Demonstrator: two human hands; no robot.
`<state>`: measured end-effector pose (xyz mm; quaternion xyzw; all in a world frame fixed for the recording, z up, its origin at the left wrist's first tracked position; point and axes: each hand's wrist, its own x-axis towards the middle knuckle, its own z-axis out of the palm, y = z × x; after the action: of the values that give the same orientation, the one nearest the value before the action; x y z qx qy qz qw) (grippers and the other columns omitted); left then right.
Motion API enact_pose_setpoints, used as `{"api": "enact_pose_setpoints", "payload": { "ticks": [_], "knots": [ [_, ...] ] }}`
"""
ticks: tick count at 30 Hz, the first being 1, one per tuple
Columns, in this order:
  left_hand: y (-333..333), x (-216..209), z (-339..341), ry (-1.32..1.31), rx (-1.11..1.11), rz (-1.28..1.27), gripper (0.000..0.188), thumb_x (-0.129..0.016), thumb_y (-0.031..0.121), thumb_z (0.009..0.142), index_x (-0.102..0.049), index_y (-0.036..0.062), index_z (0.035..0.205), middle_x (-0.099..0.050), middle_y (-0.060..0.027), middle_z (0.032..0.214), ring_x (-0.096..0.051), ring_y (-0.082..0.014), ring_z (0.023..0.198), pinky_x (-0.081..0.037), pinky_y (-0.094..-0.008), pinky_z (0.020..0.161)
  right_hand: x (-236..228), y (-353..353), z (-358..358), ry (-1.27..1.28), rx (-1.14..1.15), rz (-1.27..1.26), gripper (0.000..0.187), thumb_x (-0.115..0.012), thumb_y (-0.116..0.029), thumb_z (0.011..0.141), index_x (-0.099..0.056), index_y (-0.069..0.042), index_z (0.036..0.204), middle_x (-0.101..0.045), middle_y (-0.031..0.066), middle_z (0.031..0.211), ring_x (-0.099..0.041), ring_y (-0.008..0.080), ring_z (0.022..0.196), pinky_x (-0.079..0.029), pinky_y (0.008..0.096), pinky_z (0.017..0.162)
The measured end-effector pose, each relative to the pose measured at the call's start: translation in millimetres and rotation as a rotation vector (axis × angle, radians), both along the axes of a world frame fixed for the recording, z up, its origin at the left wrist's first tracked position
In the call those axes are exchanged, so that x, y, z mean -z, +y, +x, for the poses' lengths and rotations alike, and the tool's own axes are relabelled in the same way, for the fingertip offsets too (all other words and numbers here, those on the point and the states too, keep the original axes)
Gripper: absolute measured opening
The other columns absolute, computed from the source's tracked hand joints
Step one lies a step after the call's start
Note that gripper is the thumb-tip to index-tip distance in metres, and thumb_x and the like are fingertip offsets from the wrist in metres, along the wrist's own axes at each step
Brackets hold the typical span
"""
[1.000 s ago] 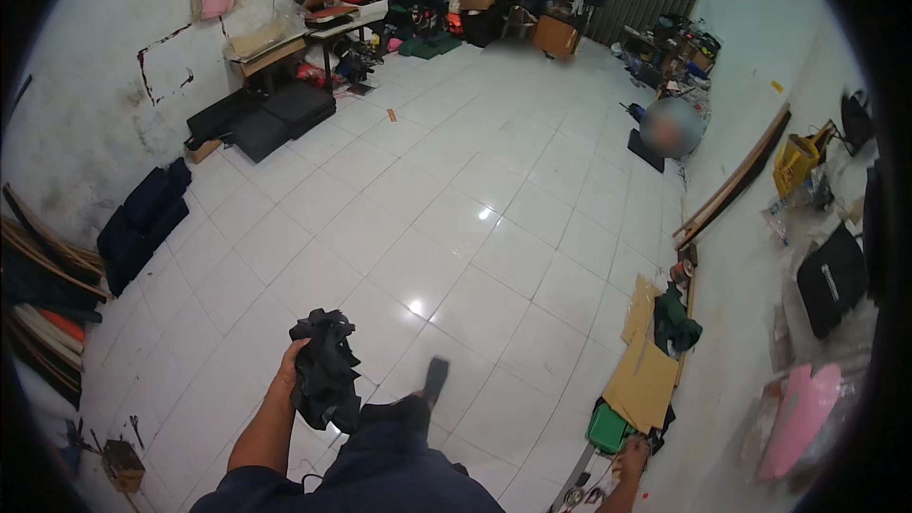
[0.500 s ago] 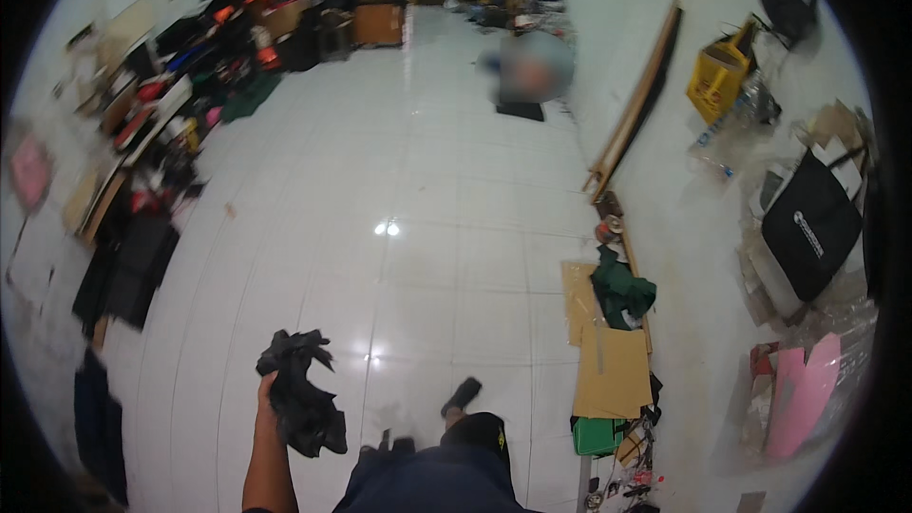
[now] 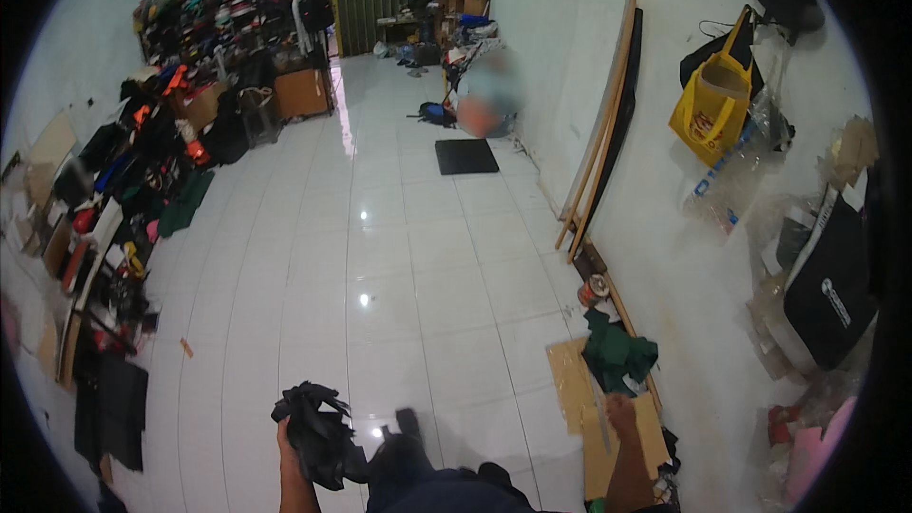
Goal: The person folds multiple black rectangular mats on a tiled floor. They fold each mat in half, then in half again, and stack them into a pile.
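Note:
A crumpled bundle of black cloth (image 3: 321,437) is gripped in my left hand (image 3: 285,430), with loose strips and folds hanging off its right side. Most of my left fingers are hidden behind it. My right hand (image 3: 622,413) hangs out to the right, its fingers curled in, and nothing shows in it. Below that hand in the picture lie flat brown cardboard pieces (image 3: 651,427), and just beyond it a crumpled dark green cloth (image 3: 617,350) rests by the wall. My legs and dark shoe show at the lower edge, over white floor tiles.
Heaps of clothes and bags (image 3: 161,147) line the left wall. A blurred person (image 3: 489,95) sits low at the far right beside a black mat (image 3: 466,157). Long wooden poles (image 3: 600,123) lean on the right wall, where a yellow bag (image 3: 714,106) hangs.
I have moved forward over the tiles, and the view has tilted up and turned. My right hand has come into view at right. The black cloth stays in my left hand.

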<state>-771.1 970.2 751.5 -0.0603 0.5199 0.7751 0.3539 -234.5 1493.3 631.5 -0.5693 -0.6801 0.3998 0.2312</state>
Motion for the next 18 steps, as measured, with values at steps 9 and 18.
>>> {"api": "enact_pose_setpoints", "payload": {
  "ticks": [9, 18],
  "knots": [
    [211.8, 7.1, -235.4, 0.009, 0.167, -0.059, 0.055, -0.067, 0.040, 0.082, -0.061, 0.0025, 0.122, -0.068, -0.0124, 0.107, -0.066, -0.0264, 0.096, -0.055, -0.0393, 0.086, 9.9, 35.0, -164.7, -0.640, -0.219, -0.149, 0.050, -0.048, -0.045, 0.098, -0.064, 0.000, 0.112, -0.067, 0.0201, 0.106, -0.064, 0.0344, 0.099, -0.049, 0.0466, 0.090],
    [468.8, 13.9, -392.9, 0.046, 0.371, -0.126, 0.057, -0.066, 0.042, 0.083, -0.060, 0.0030, 0.124, -0.066, -0.0122, 0.110, -0.065, -0.0259, 0.099, -0.054, -0.0387, 0.088, 81.1, -113.3, -228.6, -0.366, 0.506, -1.018, 0.046, -0.047, -0.044, 0.099, -0.063, -0.003, 0.113, -0.065, 0.0129, 0.101, -0.062, 0.0294, 0.089, -0.049, 0.0425, 0.075]
  ]
}}
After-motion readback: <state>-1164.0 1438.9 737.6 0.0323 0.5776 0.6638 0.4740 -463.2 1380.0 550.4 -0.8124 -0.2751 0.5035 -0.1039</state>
